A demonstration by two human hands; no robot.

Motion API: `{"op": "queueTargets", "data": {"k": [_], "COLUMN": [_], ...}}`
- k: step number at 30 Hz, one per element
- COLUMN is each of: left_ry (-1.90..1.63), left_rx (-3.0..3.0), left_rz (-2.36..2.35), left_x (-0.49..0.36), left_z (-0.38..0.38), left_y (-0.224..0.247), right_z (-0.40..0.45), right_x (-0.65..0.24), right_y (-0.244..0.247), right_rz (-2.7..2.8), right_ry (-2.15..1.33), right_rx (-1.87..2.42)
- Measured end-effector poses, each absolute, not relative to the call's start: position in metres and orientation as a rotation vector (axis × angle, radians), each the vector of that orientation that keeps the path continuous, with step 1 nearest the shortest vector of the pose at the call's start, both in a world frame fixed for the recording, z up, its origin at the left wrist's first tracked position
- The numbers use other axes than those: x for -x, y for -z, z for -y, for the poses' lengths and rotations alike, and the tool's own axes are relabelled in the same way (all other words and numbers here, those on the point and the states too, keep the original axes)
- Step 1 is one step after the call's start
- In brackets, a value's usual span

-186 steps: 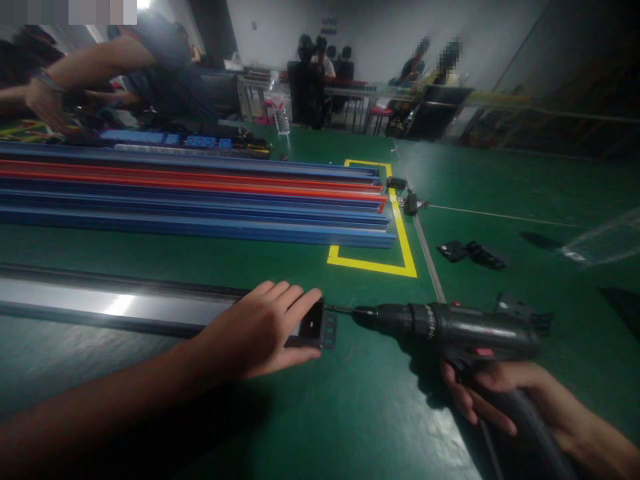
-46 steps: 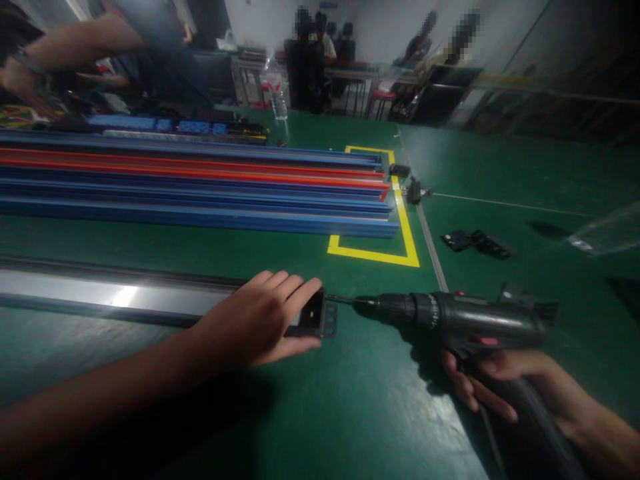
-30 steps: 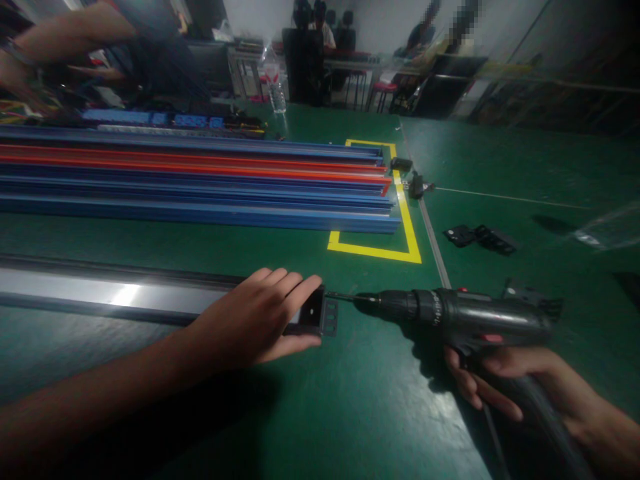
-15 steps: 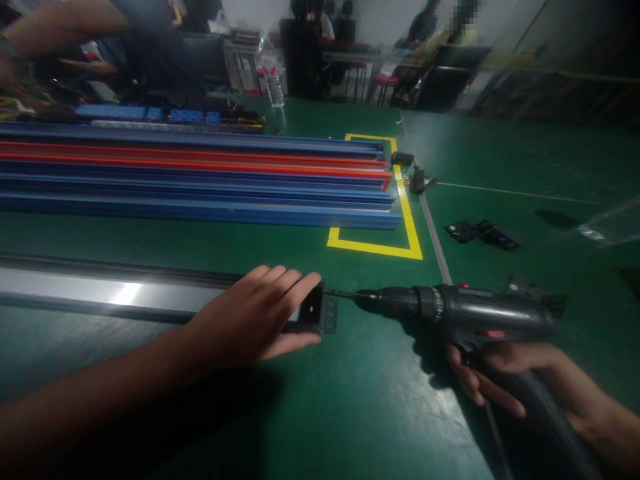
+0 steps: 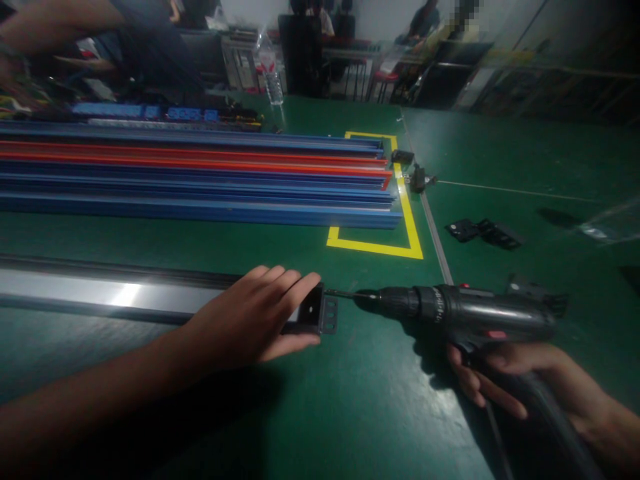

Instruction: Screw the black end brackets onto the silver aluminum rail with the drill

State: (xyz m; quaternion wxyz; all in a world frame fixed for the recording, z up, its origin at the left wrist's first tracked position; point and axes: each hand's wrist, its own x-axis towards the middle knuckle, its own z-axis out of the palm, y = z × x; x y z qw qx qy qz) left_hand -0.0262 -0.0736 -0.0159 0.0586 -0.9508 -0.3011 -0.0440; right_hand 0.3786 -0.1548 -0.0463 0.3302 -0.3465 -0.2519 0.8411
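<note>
A long metal channel (image 5: 150, 297) with dark edges lies across the green table, entering from the left. My left hand (image 5: 255, 313) is wrapped over its right end, fingers on the far side and thumb on the near side. At that end sits a black end bracket (image 5: 327, 313) with a slotted tab. My right hand (image 5: 505, 380) grips the handle of a black cordless drill (image 5: 480, 312), held level and pointing left. The drill's long thin bit (image 5: 345, 293) touches the bracket near its far corner; the exact contact point is too small to make out.
Blue and red profiles (image 5: 200, 193) lie side by side beyond the channel, ending within a yellow tape outline (image 5: 375, 252). Black brackets (image 5: 483, 233) lie to the right. A plastic bottle (image 5: 273, 77) stands farther back. Another person's arm (image 5: 60, 23) reaches in at upper left.
</note>
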Motion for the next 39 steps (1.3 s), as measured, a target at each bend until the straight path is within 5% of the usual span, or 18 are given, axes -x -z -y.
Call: {"op": "queueTargets", "data": {"k": [39], "left_ry": [0.029], "left_rx": [2.915], "left_rz": [0.986], "left_x": [0.0204], "left_z": [0.0726], "left_y": [0.0094], "right_z": [0.1515], "right_x": [-0.3795], "right_y": [0.0458], "right_rz": [0.681], "right_ry": [-2.217], "right_rx": [0.937]}}
